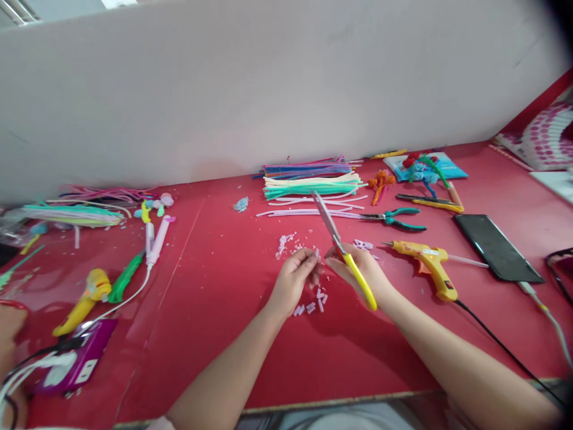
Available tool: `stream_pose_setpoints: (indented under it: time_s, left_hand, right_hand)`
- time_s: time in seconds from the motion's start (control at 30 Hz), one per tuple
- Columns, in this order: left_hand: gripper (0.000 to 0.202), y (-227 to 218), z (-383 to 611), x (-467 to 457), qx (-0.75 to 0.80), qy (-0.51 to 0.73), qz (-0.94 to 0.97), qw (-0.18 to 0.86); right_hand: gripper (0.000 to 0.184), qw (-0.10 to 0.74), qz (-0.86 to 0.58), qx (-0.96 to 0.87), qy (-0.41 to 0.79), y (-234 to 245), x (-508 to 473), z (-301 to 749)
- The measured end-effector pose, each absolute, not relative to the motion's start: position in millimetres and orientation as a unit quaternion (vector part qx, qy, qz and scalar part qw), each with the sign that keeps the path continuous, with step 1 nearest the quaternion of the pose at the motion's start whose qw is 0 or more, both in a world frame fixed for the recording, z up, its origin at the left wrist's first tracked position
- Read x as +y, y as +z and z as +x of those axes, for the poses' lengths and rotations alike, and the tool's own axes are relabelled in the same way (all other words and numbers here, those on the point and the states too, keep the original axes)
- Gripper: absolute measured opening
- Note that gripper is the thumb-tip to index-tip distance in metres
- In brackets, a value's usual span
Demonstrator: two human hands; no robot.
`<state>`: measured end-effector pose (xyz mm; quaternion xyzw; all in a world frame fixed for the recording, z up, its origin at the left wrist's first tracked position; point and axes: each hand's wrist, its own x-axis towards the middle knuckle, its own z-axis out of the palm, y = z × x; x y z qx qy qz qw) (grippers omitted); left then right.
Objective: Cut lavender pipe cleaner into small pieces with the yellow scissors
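Observation:
My left hand (290, 279) is closed in a pinch on a small pale lilac piece of pipe cleaner (317, 253). Yellow-handled scissors (359, 280) are in my right hand (369, 276), their blades pointing up and away over the table. The right fingertips come close to the left ones; whether they touch the lilac piece I cannot tell. Short lilac cut pieces (310, 308) lie just below my hands, with more pieces (363, 244) beyond the right hand. Pale fluff trimmings (285, 245) are scattered beyond the left hand.
Long lilac pipe cleaners (308, 212), a green-and-cream bundle (313, 186) and pliers (398, 219) lie ahead. On the right are a yellow glue gun (430, 263) and a phone (496, 248). A purple power strip (85, 358) and another person's arm (11, 340) are at left.

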<state>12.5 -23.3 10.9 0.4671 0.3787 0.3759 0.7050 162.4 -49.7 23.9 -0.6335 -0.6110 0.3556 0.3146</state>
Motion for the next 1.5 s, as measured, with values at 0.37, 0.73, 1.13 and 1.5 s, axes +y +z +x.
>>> stream_pose_setpoints:
  time_s: [0.37,0.73,1.13,1.5]
  left_hand:
    - [0.019,14,13,-26,0.372,0.305,0.520,0.706]
    - [0.018,12,10,-22,0.415,0.366,0.473,0.686]
    - [0.013,18,-3,-9,0.427,0.529,0.411,0.607]
    - [0.011,16,-4,-9,0.419,0.526,0.420,0.610]
  right_hand:
    - [0.009,0.351,-0.611,-0.553,0.444,31,-51,163]
    - [0.024,0.244,-0.662,-0.642,0.298,23,-48,167]
    - [0.035,0.103,-0.689,-0.698,0.167,12,-55,155]
    - [0.042,0.090,-0.691,-0.695,0.177,12,-55,153]
